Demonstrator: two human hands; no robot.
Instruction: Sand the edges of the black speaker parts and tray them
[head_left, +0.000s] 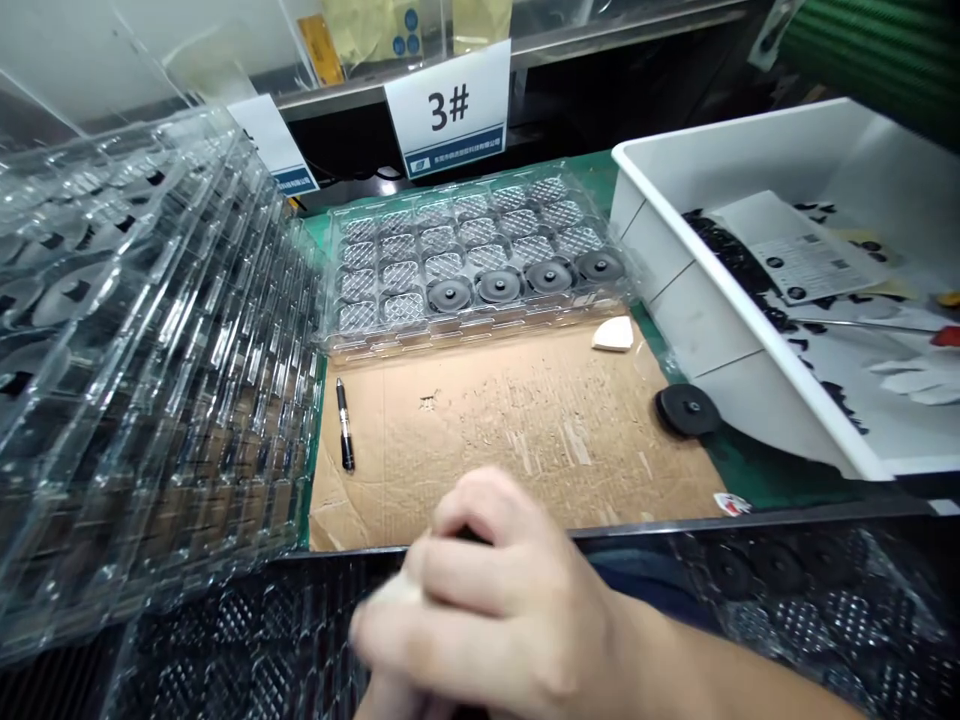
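Black discs: count and place?

Five plainly seen: four seated in one row of the clear blister tray, one loose on the green mat, just beside the cardboard sheet. More lie in the dark tray, too dim to count.

Hand?

One right hand, blurred, fingers curled above the dark tray; cannot tell whether it grasps anything.

Around?

One stack of clear trays at left, one pen, one white wedge, one white bin at right.
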